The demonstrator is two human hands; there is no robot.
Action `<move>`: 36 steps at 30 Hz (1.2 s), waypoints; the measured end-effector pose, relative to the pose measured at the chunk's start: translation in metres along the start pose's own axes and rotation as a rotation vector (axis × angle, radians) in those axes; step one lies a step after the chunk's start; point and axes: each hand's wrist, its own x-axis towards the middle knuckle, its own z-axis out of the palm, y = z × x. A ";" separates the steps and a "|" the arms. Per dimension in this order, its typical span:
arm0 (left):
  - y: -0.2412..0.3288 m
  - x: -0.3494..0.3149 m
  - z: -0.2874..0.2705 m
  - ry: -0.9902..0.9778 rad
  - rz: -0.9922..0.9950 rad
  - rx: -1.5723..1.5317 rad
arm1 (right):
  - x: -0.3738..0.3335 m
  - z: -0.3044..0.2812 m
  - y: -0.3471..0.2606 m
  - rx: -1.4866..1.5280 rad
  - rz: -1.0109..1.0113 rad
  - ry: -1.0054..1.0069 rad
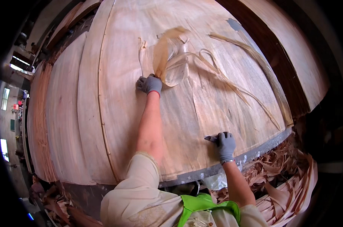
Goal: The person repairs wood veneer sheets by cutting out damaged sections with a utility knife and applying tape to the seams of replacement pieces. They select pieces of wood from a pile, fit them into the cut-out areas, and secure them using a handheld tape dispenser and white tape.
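Note:
My left hand (150,84), in a grey glove with a red cuff, is stretched forward over a wide wood veneer sheet (122,113). Its fingers are closed on a thin, curled veneer strip (162,55), which arches up and loops beside a torn patch in the sheet. Nearer to me, close to the front edge, my right hand (226,145) is also gloved in grey. It grips a small knife (210,139) whose short dark blade points left, low over the veneer. Long narrow veneer strips (228,77) lie loose to the right of the curl.
More veneer sheets (61,113) lie to the left, with a thin rod-like strip (100,87) running along them. A longer strip (254,56) follows the right edge. Veneer scraps (277,178) are heaped below the front right edge. Another veneer stack (289,49) stands beyond a dark gap.

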 end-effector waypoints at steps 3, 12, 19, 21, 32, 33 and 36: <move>0.004 0.004 0.001 -0.051 0.038 0.002 | 0.000 -0.002 -0.001 0.001 0.018 -0.003; 0.001 0.030 0.023 0.090 0.207 -0.292 | -0.001 -0.001 0.001 0.016 0.015 0.000; 0.028 0.040 -0.088 0.094 0.683 -0.547 | -0.001 -0.009 -0.006 0.039 0.026 0.013; 0.002 0.036 -0.147 0.352 0.757 -0.432 | -0.004 -0.010 -0.004 0.026 0.022 0.020; -0.417 -0.154 -0.276 0.461 -0.127 -1.422 | -0.004 -0.005 0.003 0.054 0.017 0.072; -0.435 -0.190 -0.267 0.456 -0.202 -1.386 | -0.001 -0.008 0.003 0.050 0.009 0.084; -0.486 -0.304 -0.239 0.414 -0.414 -1.289 | -0.004 -0.001 -0.003 0.073 -0.021 0.116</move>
